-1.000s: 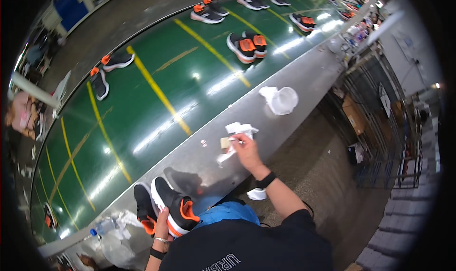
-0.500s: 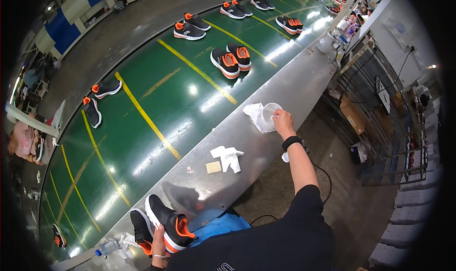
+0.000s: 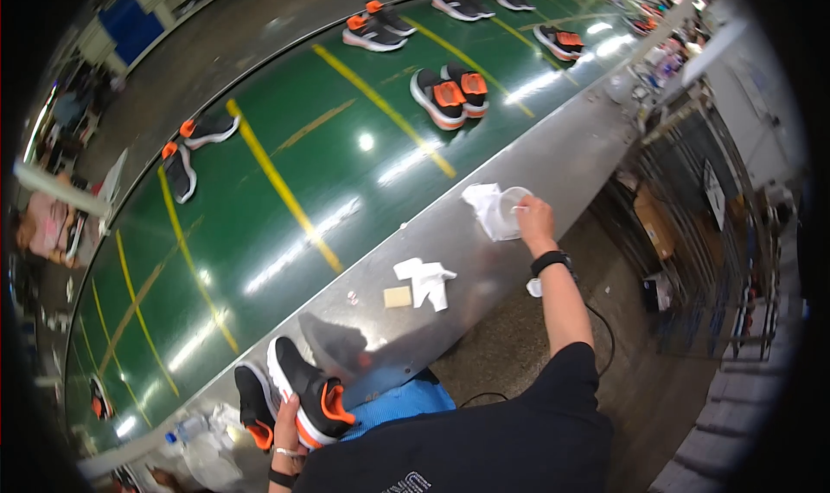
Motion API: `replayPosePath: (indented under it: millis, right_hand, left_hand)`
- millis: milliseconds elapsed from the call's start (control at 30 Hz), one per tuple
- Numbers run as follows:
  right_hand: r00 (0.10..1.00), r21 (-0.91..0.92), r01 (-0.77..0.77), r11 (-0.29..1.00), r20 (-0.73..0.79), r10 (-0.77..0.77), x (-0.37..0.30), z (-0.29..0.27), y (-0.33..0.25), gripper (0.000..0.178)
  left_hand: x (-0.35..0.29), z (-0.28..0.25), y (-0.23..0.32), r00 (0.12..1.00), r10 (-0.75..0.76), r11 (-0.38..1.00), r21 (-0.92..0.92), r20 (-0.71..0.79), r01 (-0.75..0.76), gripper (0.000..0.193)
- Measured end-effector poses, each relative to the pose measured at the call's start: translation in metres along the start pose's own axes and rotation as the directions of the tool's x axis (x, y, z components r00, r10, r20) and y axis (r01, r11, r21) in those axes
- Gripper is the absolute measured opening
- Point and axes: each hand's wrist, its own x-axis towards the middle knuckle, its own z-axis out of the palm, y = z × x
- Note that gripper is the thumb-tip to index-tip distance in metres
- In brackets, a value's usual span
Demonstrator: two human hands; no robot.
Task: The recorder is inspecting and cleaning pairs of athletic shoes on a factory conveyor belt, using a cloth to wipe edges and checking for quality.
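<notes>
My left hand [image 3: 286, 426] is closed around the side of a black sneaker [image 3: 304, 385] with an orange lining and white-and-orange sole, at the lower left. Its mate [image 3: 256, 400] lies right beside it, toe pointing away. Farther right, over the metal bench, the fingers of my right hand [image 3: 538, 222] are pinched at the rim of a clear plastic cup [image 3: 513, 200]. A thin white thing shows at the fingertips, too small to name. White crumpled cloth or paper [image 3: 481, 200] lies against the cup's left side.
A green conveyor belt [image 3: 285, 169] with yellow lines carries several pairs of sneakers [image 3: 448, 97] beyond the metal bench [image 3: 484, 273]. On the bench are a tan block [image 3: 398, 297] and white scraps [image 3: 427, 279]. A bottle with a blue cap [image 3: 183, 432] stands lower left; racks [image 3: 692, 234] stand right.
The whole view has shifted, so bench and belt appear farther right and slightly higher. My right hand stays at the cup, and my left hand keeps hold of the sneaker.
</notes>
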Motion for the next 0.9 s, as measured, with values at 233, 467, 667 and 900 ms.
replayPosePath:
  millis: [233, 467, 667, 900]
  right_hand:
    - [0.977, 0.285, 0.168, 0.944, -0.179, -0.120, -0.027, -0.057, -0.013, 0.011]
    - [0.827, 0.750, -0.119, 0.650, 0.437, -0.354, -0.155, -0.003, -0.153, 0.014]
    - [0.518, 0.707, -0.281, 0.649, 0.681, -0.518, -0.215, 0.028, -0.239, 0.012]
    - [0.494, 0.754, 0.094, 0.650, 0.531, -0.689, -0.238, 0.056, -0.274, 0.012]
  left_hand:
    - [0.025, 0.020, -0.011, 0.996, -0.086, 0.996, 0.026, -0.003, 0.086, 0.044]
    - [0.034, 0.005, -0.029, 0.982, -0.184, 0.981, -0.067, -0.028, 0.182, 0.052]
    - [0.033, -0.001, -0.031, 0.969, -0.241, 0.971, 0.010, 0.048, 0.241, 0.061]
    - [0.035, -0.012, -0.034, 0.971, -0.214, 0.974, -0.055, 0.108, 0.220, 0.061]
